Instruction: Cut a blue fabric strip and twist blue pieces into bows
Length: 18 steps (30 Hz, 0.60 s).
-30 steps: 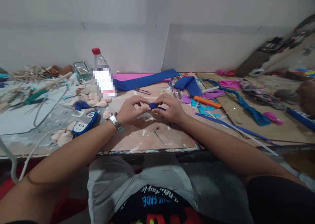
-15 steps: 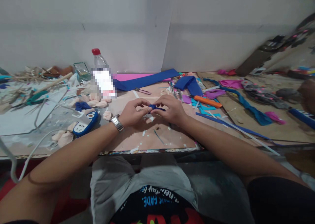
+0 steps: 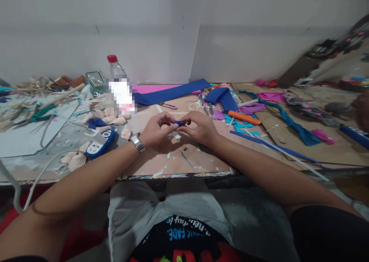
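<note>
A small piece of dark blue fabric (image 3: 179, 123) is pinched between both my hands over the middle of the table. My left hand (image 3: 159, 129), with a metal watch (image 3: 137, 142) at the wrist, grips its left side between thumb and fingers. On the other side my right hand (image 3: 201, 128) holds it the same way. The fingers hide most of the piece, so its full shape does not show. Small scissors (image 3: 168, 105) lie behind the hands, beside a tape ring (image 3: 193, 107). White paper scraps dot the tabletop (image 3: 155, 164) below.
A bottle with a red cap (image 3: 117, 68) and a wide blue fabric strip (image 3: 175, 94) are at the back. Left are a blue power strip (image 3: 100, 143), green-handled pliers (image 3: 43, 113) and pale fabric bits. An orange cutter (image 3: 244, 117) lies right; another person's hand (image 3: 361, 110) is far right.
The blue piece looks more tucked in: the dark tail that lay under my right fingers no longer shows. Both hands stay in nearly the same place.
</note>
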Each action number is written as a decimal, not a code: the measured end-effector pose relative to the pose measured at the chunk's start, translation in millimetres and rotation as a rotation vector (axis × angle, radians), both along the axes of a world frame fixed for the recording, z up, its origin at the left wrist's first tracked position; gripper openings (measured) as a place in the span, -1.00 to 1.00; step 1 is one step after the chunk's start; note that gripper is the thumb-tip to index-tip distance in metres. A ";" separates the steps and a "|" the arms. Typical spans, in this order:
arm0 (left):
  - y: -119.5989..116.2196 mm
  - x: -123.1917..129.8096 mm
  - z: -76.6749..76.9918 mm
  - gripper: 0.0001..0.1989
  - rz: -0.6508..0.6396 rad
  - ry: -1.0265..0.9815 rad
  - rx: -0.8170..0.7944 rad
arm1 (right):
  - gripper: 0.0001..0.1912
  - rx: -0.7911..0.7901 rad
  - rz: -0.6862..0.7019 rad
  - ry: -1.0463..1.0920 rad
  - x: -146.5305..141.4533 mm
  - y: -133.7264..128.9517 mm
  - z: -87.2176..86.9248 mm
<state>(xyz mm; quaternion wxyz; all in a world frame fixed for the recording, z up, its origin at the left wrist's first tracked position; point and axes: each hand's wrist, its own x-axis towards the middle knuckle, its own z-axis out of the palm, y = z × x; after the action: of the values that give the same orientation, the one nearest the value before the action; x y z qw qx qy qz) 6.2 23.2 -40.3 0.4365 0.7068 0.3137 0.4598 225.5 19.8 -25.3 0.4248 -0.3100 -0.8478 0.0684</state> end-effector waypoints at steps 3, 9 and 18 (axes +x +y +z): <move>-0.8 0.3 1.3 -0.61 -0.027 -0.030 -0.051 | -0.71 0.005 -0.008 0.005 -0.2 -0.5 -1.0; -0.9 2.8 4.0 -0.56 -0.043 -0.114 -0.141 | -0.74 -0.003 -0.002 -0.007 -0.8 -0.9 0.4; 6.9 0.8 3.0 -0.53 0.029 -0.181 -0.182 | -0.87 0.065 -0.030 -0.021 -0.3 0.3 4.4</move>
<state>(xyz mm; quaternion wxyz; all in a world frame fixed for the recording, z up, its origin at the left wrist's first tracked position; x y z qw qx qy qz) 7.0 30.0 -37.3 0.5185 0.6153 0.3238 0.4977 225.2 20.2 -20.8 0.4268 -0.3094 -0.8492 0.0312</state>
